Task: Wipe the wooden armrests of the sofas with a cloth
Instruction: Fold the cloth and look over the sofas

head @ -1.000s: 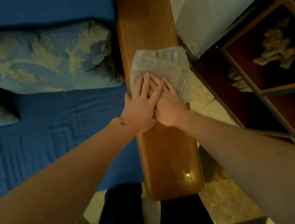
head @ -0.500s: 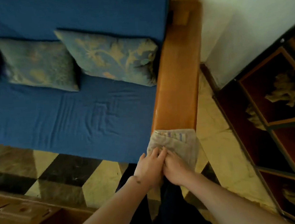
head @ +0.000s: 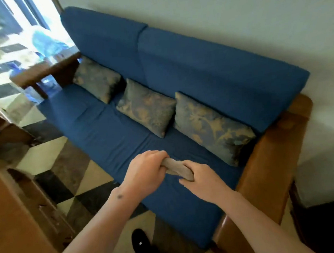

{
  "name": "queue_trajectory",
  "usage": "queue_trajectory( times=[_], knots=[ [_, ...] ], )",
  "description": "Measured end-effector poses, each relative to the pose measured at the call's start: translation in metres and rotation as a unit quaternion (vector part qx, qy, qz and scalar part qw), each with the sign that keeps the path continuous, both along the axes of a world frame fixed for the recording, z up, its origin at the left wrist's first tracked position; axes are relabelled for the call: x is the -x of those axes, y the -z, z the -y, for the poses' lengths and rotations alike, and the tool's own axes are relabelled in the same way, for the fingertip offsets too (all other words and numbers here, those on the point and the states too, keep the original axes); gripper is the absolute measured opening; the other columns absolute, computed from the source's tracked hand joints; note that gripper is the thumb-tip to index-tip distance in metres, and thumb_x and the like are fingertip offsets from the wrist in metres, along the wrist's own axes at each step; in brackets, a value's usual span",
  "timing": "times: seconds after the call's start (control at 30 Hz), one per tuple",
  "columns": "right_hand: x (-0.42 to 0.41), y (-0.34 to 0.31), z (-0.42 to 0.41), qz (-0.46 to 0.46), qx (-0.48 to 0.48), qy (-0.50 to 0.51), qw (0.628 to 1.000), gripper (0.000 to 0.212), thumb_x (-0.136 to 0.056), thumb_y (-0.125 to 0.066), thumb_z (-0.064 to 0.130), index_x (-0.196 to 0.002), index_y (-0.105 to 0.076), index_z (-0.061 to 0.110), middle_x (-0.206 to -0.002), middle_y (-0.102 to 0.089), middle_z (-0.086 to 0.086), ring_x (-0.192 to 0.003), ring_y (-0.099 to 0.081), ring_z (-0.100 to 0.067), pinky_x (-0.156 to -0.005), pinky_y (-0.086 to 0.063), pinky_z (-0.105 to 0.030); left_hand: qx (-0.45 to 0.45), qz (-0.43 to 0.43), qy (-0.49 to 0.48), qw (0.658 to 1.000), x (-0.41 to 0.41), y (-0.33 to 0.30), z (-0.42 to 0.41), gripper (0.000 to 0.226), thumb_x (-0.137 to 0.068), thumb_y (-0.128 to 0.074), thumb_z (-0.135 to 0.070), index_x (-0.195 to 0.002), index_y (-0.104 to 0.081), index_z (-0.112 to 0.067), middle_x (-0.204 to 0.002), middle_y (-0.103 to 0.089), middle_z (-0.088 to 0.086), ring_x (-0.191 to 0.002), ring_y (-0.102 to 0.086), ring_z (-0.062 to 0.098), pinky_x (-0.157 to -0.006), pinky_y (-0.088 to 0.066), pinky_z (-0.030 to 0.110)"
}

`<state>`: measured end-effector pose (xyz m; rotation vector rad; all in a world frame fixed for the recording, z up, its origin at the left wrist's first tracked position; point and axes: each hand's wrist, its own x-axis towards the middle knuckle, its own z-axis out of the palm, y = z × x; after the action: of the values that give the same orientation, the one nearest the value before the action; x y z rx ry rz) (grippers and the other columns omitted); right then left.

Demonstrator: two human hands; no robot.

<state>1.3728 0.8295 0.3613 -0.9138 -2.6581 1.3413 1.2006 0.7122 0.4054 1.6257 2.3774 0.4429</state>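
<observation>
Grey-beige cloth (head: 178, 169), bunched into a narrow roll, held in the air above the front edge of the blue seat cushion (head: 122, 133), clear of any wood. The left hand (head: 146, 175) is curled in a fist around one end of the cloth; the right hand (head: 201, 180) has its fingers wrapped over the other end. The two hands sit close together, with a short stretch of cloth showing between them. The near wooden armrest (head: 266, 174) lies to the right of the hands, well apart from the cloth. Three patterned pillows (head: 146, 108) lean against the blue backrest (head: 207, 63). A second wooden armrest (head: 46, 71) closes the far end of the sofa. A tiled floor (head: 48, 155) in light and dark panels lies in front, with one dark shoe (head: 140, 242) visible below.
</observation>
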Motion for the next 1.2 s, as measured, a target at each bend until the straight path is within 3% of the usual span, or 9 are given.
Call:
queue_trajectory(
  times=[0.1,0.2,0.37,0.6,0.7,0.83,0.97,1.1,1.2],
  knots=[
    [0.085,-0.026,0.007,-0.045,-0.031,-0.015,0.998,0.025,-0.092,-0.068,0.030,-0.115,-0.067,0.042,-0.090,-0.072,0.020,-0.082,-0.067,-0.004,-0.073,-0.058,-0.035,-0.035,0.010,-0.071,0.997,0.075,-0.026,0.037,0.008,-0.087,-0.056,-0.021,-0.087,-0.056,-0.029,-0.086,-0.063,-0.013,-0.082,-0.060,0.012,-0.065,-0.043,0.033],
    [0.183,-0.057,0.020,-0.070,-0.031,-0.047,0.996,0.015,-0.088,-0.071,0.029,-0.100,-0.072,0.039,-0.082,-0.074,0.016,-0.076,-0.069,-0.005,-0.067,-0.060,-0.036,-0.050,0.018,-0.146,0.988,0.154,-0.047,0.083,0.005,-0.092,-0.053,-0.025,-0.087,-0.053,-0.027,-0.085,-0.062,-0.011,-0.081,-0.059,0.015,-0.069,-0.048,0.040],
    [0.332,-0.102,0.064,-0.086,-0.057,-0.165,0.981,0.011,-0.083,-0.081,0.031,-0.088,-0.074,0.038,-0.081,-0.073,0.023,-0.081,-0.067,0.001,-0.067,-0.048,-0.014,-0.091,0.105,-0.256,0.957,0.265,-0.079,0.170,0.011,-0.101,-0.058,-0.027,-0.111,-0.060,-0.030,-0.096,-0.068,-0.012,-0.090,-0.064,0.008,-0.082,-0.057,0.037],
    [0.493,-0.133,0.135,-0.095,-0.064,-0.310,0.944,0.012,-0.086,-0.082,0.029,-0.093,-0.077,0.037,-0.085,-0.075,0.020,-0.084,-0.068,0.002,-0.074,-0.055,-0.023,-0.147,0.165,-0.332,0.917,0.360,-0.097,0.279,0.016,-0.101,-0.061,-0.019,-0.114,-0.067,-0.025,-0.096,-0.070,-0.010,-0.089,-0.067,0.005,-0.078,-0.055,0.022],
    [0.558,-0.136,0.157,-0.107,-0.061,-0.351,0.928,0.014,-0.088,-0.081,0.030,-0.089,-0.074,0.041,-0.084,-0.073,0.018,-0.085,-0.066,0.003,-0.070,-0.051,-0.019,-0.173,0.171,-0.373,0.895,0.402,-0.093,0.303,0.017,-0.102,-0.060,-0.018,-0.115,-0.069,-0.023,-0.098,-0.070,-0.009,-0.092,-0.067,0.006,-0.082,-0.057,0.021],
    [0.644,-0.130,0.172,-0.122,-0.035,-0.368,0.921,0.021,-0.085,-0.084,0.029,-0.081,-0.069,0.042,-0.081,-0.073,0.019,-0.081,-0.067,0.002,-0.062,-0.047,-0.011,-0.194,0.176,-0.413,0.872,0.462,-0.079,0.319,0.014,-0.103,-0.058,-0.026,-0.112,-0.066,-0.031,-0.094,-0.069,-0.018,-0.095,-0.063,-0.005,-0.075,-0.051,0.008],
    [0.753,-0.126,0.179,-0.173,-0.009,-0.374,0.911,0.025,-0.082,-0.087,0.022,-0.081,-0.072,0.041,-0.083,-0.073,0.027,-0.083,-0.067,0.006,-0.067,-0.047,-0.004,-0.188,0.151,-0.436,0.867,0.557,-0.081,0.321,0.011,-0.100,-0.058,-0.031,-0.101,-0.062,-0.041,-0.091,-0.066,-0.021,-0.094,-0.062,-0.008,-0.069,-0.049,0.007],
    [0.881,-0.137,0.176,-0.232,0.024,-0.352,0.906,0.018,-0.081,-0.087,0.026,-0.087,-0.074,0.038,-0.087,-0.072,0.028,-0.089,-0.065,0.006,-0.068,-0.047,-0.010,-0.220,0.137,-0.475,0.841,0.670,-0.100,0.315,0.011,-0.102,-0.056,-0.028,-0.103,-0.066,-0.033,-0.093,-0.068,-0.015,-0.091,-0.062,-0.006,-0.070,-0.045,0.006],
    [0.975,-0.149,0.177,-0.249,0.042,-0.354,0.900,0.019,-0.081,-0.087,0.029,-0.089,-0.072,0.039,-0.087,-0.070,0.032,-0.089,-0.063,0.010,-0.069,-0.045,-0.006,-0.249,0.116,-0.515,0.812,0.751,-0.114,0.307,0.013,-0.103,-0.058,-0.025,-0.109,-0.068,-0.030,-0.099,-0.071,-0.015,-0.094,-0.063,-0.003,-0.076,-0.046,0.009]
  ],
)
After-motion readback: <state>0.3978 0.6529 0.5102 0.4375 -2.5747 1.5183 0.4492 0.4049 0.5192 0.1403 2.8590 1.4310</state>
